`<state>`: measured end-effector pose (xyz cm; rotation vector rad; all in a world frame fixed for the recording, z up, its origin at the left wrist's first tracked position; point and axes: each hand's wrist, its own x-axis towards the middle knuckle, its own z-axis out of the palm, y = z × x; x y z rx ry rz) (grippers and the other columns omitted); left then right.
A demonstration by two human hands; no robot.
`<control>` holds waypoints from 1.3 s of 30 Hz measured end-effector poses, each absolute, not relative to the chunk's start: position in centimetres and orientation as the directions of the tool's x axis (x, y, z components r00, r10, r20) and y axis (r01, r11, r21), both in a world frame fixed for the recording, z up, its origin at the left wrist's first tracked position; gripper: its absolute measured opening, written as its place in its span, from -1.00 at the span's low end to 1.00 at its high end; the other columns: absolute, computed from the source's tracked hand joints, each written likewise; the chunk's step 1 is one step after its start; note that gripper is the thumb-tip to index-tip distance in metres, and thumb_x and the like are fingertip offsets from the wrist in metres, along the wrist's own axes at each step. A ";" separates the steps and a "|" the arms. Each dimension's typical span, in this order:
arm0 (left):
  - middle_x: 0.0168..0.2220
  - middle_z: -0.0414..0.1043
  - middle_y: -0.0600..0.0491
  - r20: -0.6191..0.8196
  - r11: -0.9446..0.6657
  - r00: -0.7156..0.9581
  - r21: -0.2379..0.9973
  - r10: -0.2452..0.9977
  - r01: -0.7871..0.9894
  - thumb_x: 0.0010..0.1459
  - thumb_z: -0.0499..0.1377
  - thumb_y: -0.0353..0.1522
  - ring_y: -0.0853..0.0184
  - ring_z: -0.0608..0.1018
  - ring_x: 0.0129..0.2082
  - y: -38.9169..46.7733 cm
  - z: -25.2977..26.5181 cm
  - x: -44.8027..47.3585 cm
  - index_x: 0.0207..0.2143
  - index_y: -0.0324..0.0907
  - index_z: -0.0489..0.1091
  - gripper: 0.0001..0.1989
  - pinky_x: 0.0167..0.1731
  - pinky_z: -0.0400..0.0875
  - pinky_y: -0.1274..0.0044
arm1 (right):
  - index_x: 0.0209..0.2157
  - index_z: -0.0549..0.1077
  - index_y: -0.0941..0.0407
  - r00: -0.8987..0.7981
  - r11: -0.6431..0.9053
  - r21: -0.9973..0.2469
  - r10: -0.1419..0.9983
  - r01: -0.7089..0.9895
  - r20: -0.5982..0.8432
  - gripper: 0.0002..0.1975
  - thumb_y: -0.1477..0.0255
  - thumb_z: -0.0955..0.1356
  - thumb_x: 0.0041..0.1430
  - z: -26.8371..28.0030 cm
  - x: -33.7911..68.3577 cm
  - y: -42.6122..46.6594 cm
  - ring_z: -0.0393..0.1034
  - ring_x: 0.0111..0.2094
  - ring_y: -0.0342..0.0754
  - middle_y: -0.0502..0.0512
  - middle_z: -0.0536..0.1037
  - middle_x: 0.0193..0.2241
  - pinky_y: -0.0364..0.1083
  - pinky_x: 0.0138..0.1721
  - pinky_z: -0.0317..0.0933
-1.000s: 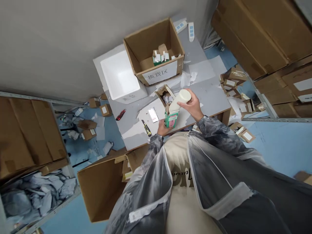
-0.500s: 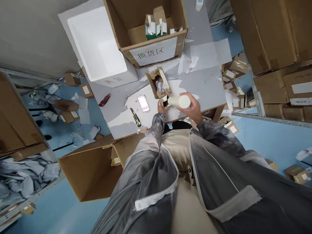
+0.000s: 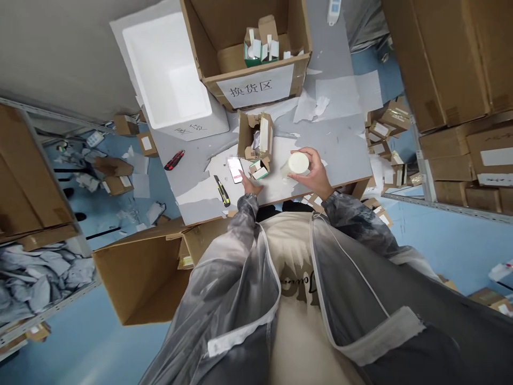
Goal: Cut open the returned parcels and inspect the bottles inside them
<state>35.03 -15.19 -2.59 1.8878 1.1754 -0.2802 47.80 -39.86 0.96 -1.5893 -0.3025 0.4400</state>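
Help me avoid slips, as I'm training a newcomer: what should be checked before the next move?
1. Bottle gripped: ok, the right hand holds it.
2. Bottle separate from the small green-edged carton: ok, there is a gap between them.
3. Left hand off the phone: cannot tell; fingers overlap its edge in this view.
4. Yellow-and-black cutter apart from both hands: ok.
5. Blade of the red cutter retracted: cannot tell, too small.
6. Table free of scraps: not ok, torn paper lies there.
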 end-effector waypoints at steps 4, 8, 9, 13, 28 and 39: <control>0.79 0.16 -0.57 -0.399 -0.365 0.724 0.666 0.563 0.650 0.27 0.71 -0.10 -0.36 0.20 0.86 -17.9 -0.7 31.9 0.86 -0.25 -0.01 0.41 0.84 0.14 -0.11 | 0.37 0.48 -0.06 0.882 -0.007 -0.999 0.469 -0.052 -0.050 -0.02 -0.18 0.82 0.17 3.6 46.7 -39.6 0.65 0.49 0.36 0.34 0.69 0.43 0.34 0.64 0.51; 0.61 0.49 -0.42 -0.098 -0.495 0.940 0.829 0.327 0.258 0.42 0.58 0.12 -0.29 0.52 0.67 -20.8 0.1 33.5 0.69 -0.16 0.30 0.05 0.68 0.47 -0.07 | 0.40 0.46 -0.08 0.869 0.034 -0.999 0.495 0.009 0.025 -0.05 -0.20 0.78 0.23 6.6 46.5 -38.9 0.63 0.45 0.37 0.29 0.68 0.38 0.34 0.60 0.54; 0.50 0.60 -0.36 -0.080 -0.505 0.934 0.824 0.348 0.258 0.44 0.56 0.09 -0.25 0.64 0.56 -21.0 0.1 34.3 0.61 -0.14 0.39 -0.08 0.59 0.58 -0.03 | 0.40 0.46 -0.09 0.866 0.030 -0.999 0.498 0.033 0.044 -0.07 -0.21 0.76 0.26 7.3 46.7 -38.7 0.62 0.45 0.37 0.28 0.67 0.37 0.35 0.61 0.53; 0.23 0.70 -0.24 0.009 -0.597 0.900 0.751 0.435 0.281 0.37 0.62 -0.10 -0.19 0.76 0.30 -20.0 -0.1 36.8 0.37 -0.12 0.52 -0.32 0.35 0.72 0.05 | 0.35 0.57 -0.08 0.848 0.027 -0.997 0.524 0.076 0.079 -0.23 -0.28 0.65 0.42 9.5 48.3 -37.6 0.63 0.40 0.35 0.21 0.73 0.30 0.37 0.64 0.48; 0.28 0.63 -0.30 0.157 -0.731 0.905 0.651 0.394 0.205 0.39 0.59 -0.09 -0.34 0.61 0.43 -12.2 9.5 39.6 0.31 -0.06 0.62 -0.44 0.56 0.55 -0.05 | 0.42 0.63 -0.10 0.751 0.217 -0.938 0.658 -0.270 -0.064 0.06 -0.68 0.32 0.43 12.1 51.2 -35.6 0.65 0.53 0.41 0.23 0.76 0.43 0.42 0.38 0.76; 0.66 0.31 -0.22 0.352 -0.521 0.790 0.852 0.502 -0.048 0.51 0.49 0.13 -0.36 0.41 0.73 -14.2 14.9 40.1 0.78 0.16 0.23 -0.02 0.67 0.49 -0.16 | 0.32 0.42 -0.12 0.742 0.319 -0.861 0.664 -0.395 -0.095 -0.06 -0.28 0.77 0.22 10.4 47.4 -35.3 0.86 -0.19 0.13 0.17 0.74 0.23 0.24 -0.13 0.90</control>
